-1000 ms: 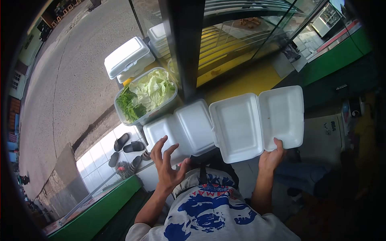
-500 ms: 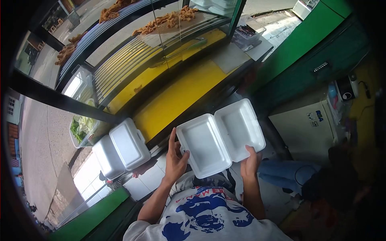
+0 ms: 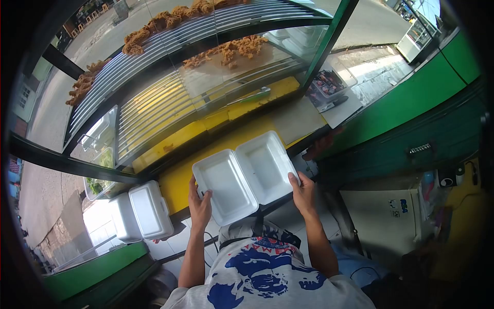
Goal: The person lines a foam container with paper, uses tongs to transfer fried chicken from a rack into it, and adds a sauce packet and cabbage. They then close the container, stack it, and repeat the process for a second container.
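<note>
An empty white foam takeaway box (image 3: 226,185) lies opened out flat, its two halves side by side, over the counter's front edge. My left hand (image 3: 199,207) grips its left side, thumb on the rim and fingers along the outer wall. The right hand (image 3: 303,195) holds the opposite side near the lower corner, thumb on the rim. Inside both halves only bare white foam shows. To the left of my left hand are more white foam boxes (image 3: 150,208), with their outer faces up.
A yellow counter (image 3: 180,180) runs under a glass display case with fried chicken (image 3: 242,49) and slatted racks (image 3: 154,113). Tongs (image 3: 252,96) lie inside. A tub of leafy greens (image 3: 98,186) stands left, a tub of packets (image 3: 328,85) right. A white fridge-like box (image 3: 378,211) is at right.
Both hands have carried the opened foam box left and slightly upward, over the yellow counter. The camera view has shifted too, showing more of the display case.
</note>
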`<state>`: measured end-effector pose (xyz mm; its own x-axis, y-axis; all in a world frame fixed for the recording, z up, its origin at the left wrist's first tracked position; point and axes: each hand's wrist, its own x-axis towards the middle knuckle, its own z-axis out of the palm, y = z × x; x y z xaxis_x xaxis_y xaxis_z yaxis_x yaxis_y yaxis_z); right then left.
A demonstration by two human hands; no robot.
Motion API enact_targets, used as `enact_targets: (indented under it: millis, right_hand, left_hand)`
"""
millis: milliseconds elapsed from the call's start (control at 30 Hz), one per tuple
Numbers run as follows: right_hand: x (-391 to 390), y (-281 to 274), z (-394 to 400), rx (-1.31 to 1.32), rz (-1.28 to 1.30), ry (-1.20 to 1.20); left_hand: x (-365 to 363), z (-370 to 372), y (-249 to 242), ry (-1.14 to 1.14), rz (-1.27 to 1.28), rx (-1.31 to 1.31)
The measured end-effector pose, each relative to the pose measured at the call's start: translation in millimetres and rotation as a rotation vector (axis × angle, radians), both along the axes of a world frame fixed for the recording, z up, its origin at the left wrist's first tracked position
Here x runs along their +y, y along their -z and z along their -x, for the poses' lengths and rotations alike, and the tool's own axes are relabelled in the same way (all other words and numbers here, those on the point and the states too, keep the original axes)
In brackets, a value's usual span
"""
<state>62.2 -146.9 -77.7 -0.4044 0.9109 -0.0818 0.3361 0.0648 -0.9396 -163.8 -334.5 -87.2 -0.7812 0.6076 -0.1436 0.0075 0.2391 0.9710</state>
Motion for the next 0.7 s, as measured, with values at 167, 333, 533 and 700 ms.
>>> enact_targets:
  millis: [167, 333, 533, 700]
  right_hand:
    - [42.1, 11.8, 26.3, 0.075, -0.072, -0.07]
    - [77.9, -8.3, 35.2, -0.187, -0.081, -0.295]
    - [179.1, -55.0, 53.2, 0.244, -0.101, -0.193]
    - [211.0, -168.4, 113.9, 0.596, -0.469, 0.039]
  left_hand:
    - [27.6, 12.0, 7.3, -0.086, 0.053, 0.031]
    - [43.7, 17.5, 9.4, -0.139, 0.147, 0.068]
    - [52.6, 12.8, 3.8, -0.233, 0.022, -0.038]
    - [50.8, 16.1, 17.0, -0.213, -0.063, -0.104]
